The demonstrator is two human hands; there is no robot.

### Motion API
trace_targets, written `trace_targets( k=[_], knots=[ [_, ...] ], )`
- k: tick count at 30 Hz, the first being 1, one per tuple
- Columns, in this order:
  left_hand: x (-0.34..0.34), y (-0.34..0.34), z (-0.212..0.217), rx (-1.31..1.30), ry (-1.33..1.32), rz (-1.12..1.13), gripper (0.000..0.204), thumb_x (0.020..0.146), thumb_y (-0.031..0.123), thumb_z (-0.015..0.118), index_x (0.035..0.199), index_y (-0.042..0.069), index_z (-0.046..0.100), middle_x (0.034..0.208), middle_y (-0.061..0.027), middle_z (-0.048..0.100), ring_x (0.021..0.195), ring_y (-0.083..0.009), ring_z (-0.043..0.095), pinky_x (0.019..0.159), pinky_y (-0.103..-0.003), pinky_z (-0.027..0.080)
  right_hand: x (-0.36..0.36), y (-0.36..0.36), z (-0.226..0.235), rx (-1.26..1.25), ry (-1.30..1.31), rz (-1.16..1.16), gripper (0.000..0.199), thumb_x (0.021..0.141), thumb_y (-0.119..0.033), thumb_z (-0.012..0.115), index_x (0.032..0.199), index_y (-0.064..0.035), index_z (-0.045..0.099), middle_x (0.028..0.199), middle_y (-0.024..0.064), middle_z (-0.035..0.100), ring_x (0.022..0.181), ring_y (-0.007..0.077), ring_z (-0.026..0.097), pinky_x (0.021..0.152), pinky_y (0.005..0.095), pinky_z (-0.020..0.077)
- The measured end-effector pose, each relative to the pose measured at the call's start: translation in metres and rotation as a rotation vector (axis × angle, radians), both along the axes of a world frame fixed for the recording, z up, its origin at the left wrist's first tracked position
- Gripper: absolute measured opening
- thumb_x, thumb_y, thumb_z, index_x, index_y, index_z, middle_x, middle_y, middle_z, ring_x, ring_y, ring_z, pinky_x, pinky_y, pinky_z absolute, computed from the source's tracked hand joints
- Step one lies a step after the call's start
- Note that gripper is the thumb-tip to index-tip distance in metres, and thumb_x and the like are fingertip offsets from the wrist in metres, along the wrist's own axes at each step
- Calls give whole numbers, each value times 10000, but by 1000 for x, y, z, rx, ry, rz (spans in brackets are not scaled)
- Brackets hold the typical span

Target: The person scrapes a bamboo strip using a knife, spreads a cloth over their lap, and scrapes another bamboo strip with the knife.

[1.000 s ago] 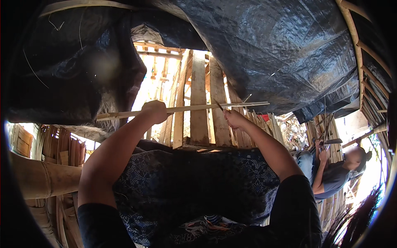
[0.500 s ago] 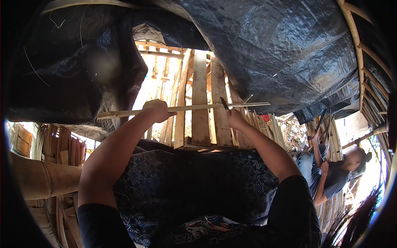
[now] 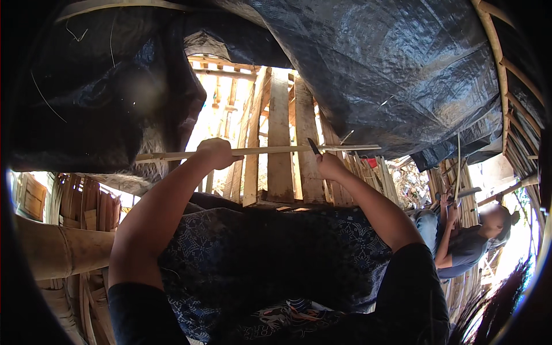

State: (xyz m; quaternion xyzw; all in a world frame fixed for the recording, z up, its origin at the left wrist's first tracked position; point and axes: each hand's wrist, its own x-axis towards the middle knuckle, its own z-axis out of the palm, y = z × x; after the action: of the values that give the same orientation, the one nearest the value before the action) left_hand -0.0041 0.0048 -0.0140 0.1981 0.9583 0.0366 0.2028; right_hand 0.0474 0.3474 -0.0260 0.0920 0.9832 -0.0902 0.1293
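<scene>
The left hand (image 3: 215,153) grips a long bamboo strip (image 3: 270,150) held level at chest height, while the right hand (image 3: 329,165) holds a knife (image 3: 313,146) against it. The blade could likely slip along the strip toward the left hand, or the thin strip split off-line.

Right hand (image 3: 330,165) with knife (image 3: 313,146) slid leftward along bamboo strip (image 3: 259,151) (slightly).

Hands – left (image 3: 215,154), right (image 3: 329,167) – bamboo strip (image 3: 270,150), knife (image 3: 313,146)
</scene>
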Motion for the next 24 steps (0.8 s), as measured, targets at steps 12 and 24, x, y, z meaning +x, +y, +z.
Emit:
trace_targets(
  k=[12,24],
  knots=[
    [0,-1,13,-35,-87,-2,832,842,749,386,965,-17,686,967,-213,666,967,-337,643,878,-433,493,0,-5,18,-117,-99,18,525,985,-321,315,777,52,618,609,173,646,585,282,666,706,411,529],
    [-5,-7,1,-15,-40,-133,677,853,673,474,1009,42,663,946,-175,669,969,-313,636,849,-427,492,-7,7,40,-55,180,212,269,885,-268,532,944,-12,593,797,208,651,784,370,646,697,456,490]
  ],
)
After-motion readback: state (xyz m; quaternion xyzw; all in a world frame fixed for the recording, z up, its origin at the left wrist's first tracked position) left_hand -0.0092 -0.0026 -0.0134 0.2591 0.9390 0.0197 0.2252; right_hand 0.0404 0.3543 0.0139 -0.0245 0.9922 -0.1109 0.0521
